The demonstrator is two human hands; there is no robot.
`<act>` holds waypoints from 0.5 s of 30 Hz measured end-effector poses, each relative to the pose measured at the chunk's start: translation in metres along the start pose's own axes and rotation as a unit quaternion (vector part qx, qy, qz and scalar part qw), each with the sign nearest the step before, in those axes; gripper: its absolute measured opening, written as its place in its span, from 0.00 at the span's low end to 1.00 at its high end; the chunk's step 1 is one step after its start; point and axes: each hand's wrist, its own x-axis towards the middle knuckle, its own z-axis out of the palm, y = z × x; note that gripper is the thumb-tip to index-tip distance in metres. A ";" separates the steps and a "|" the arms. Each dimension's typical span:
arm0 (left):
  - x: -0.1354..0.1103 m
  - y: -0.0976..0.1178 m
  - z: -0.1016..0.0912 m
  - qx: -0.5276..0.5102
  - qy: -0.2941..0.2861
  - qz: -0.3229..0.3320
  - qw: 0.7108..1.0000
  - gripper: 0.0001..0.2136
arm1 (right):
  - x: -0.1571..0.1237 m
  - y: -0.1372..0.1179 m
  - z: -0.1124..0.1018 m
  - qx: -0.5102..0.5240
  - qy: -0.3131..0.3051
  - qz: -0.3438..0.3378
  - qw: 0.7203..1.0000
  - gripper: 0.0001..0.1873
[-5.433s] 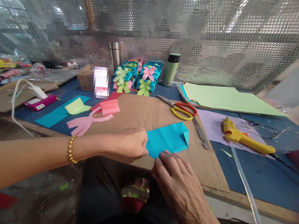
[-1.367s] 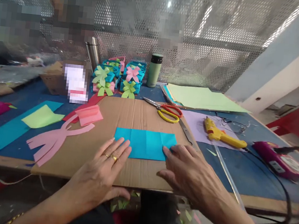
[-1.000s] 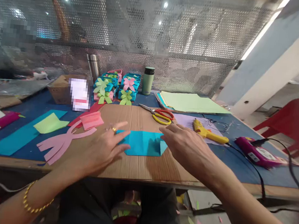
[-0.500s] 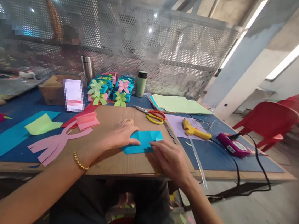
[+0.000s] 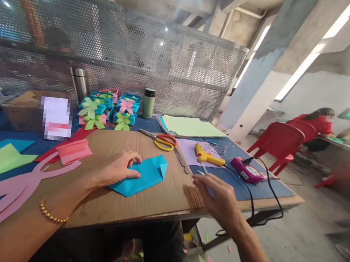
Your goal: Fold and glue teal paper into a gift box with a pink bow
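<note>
A folded sheet of blue paper (image 5: 145,176) lies on the cardboard in front of me, its right end creased up into a small flap. My left hand (image 5: 116,168) holds its left part down, thumb on top and fingers curled at the far edge. Off to the right, my right hand (image 5: 218,196) hovers by the cardboard's edge, fingers bent and slightly apart, with nothing visible in them. Just beyond it lies the yellow glue gun (image 5: 208,156); the clear glue stick behind it is mostly hidden by this hand.
Scissors (image 5: 161,141) and a metal blade (image 5: 182,161) lie on the cardboard (image 5: 167,201). A magenta box (image 5: 246,170) with black cables stands right. Pink cut paper (image 5: 25,182), paper-flower pieces (image 5: 125,113), a green bottle (image 5: 148,103) and green sheets (image 5: 194,126) surround the work. A person sits far right.
My right hand has let go of the blue paper and moved right, toward the glue gun. My left hand stays on the paper, which has turned slightly. The view has swung right.
</note>
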 end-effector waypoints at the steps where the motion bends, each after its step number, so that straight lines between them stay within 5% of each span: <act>1: 0.000 0.000 0.000 -0.001 0.001 0.000 1.000 0.18 | 0.003 -0.003 -0.007 -0.005 -0.031 -0.001 1.000 0.13; 3: -0.001 0.000 0.000 0.001 0.006 0.004 1.000 0.18 | 0.017 -0.003 -0.021 -0.080 -0.064 0.013 0.995 0.16; 6: -0.002 0.000 -0.001 0.003 0.014 0.022 1.000 0.16 | 0.049 0.021 -0.033 -0.319 -0.142 0.175 0.920 0.16; 11: -0.003 -0.003 -0.001 0.010 0.021 0.025 0.999 0.17 | 0.076 0.077 -0.022 -0.360 -0.253 0.228 0.868 0.16; 15: -0.003 -0.005 -0.001 0.016 0.014 0.038 0.999 0.16 | 0.075 0.096 -0.016 -0.367 -0.282 0.212 0.861 0.20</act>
